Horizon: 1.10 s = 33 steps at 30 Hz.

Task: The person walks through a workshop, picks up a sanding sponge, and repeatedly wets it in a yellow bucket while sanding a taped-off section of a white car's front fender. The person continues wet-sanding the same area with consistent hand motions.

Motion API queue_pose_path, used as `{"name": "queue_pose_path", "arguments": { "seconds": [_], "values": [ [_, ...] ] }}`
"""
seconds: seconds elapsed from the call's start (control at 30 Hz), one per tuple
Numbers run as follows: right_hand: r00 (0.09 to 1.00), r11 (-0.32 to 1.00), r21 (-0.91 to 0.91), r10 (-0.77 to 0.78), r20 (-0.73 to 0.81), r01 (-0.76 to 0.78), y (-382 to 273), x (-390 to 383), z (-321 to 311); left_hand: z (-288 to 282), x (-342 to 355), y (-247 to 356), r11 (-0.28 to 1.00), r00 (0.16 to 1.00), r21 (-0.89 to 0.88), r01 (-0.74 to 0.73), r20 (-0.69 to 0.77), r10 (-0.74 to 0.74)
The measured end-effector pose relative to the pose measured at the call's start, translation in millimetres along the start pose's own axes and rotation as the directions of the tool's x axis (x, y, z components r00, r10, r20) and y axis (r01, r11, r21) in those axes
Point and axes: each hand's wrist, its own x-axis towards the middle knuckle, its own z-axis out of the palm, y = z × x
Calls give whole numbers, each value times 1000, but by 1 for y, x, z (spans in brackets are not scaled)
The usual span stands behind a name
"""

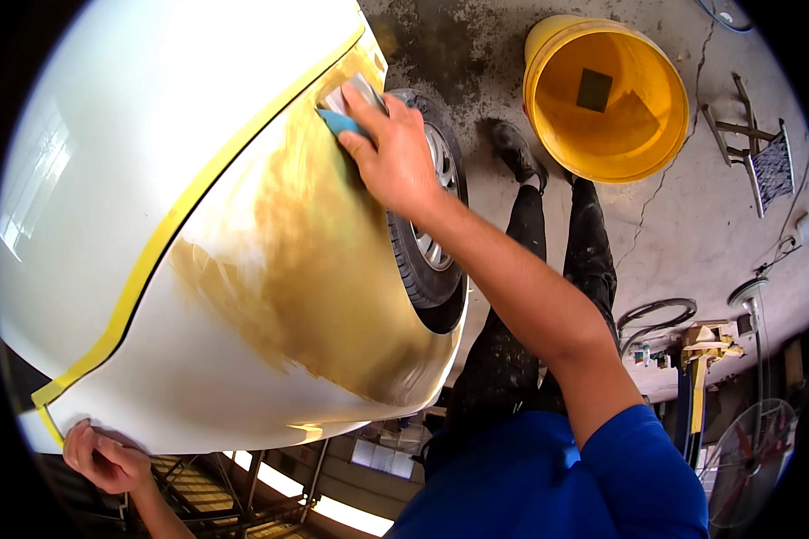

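My right hand (391, 148) is closed around a blue sanding block (340, 122) with a greyish sheet (358, 88) on it. It presses this against a car fender (270, 368), near the top of a wide tan-gold patch (319, 269) where the white finish is broken up. Yellow masking tape (162, 235) runs along the seam between the fender and the white hood (153, 108). At the panel's lower left corner, beside the tape's end, my left hand (106, 458) rests with curled fingers touching the bodywork; nothing shows in it.
The car's wheel (433, 207) sits right of the fender. A yellow bucket (537, 76) stands on the concrete floor (656, 225), with a dark square piece (594, 90) inside. Farther right are a small stool (768, 162), a coiled hose (661, 310) and a fan (753, 463).
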Motion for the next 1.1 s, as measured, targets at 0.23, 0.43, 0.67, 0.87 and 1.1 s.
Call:
{"name": "queue_pose_path", "arguments": {
  "seconds": [0.23,0.43,0.67,0.87,1.1],
  "values": [
    [998,997,54,-65,23,64,-13,-36,2,0,5,3,999,999,17,-47,1,47],
    [996,996,36,-83,29,82,-9,-63,5,-1,3,2,998,999,32,-51,5,51],
    [925,927,51,365,104,-371,44,57,10,0,5,0,999,999,44,-29,21,28],
    [968,985,-158,-105,-228,70,96,16,-89,-7,-2,0,998,999,49,-49,22,48],
    [847,865,-224,332,-414,-448,241,29,-218,-6,-10,-11,1000,999,-22,-15,-42,14]
  ]
}}
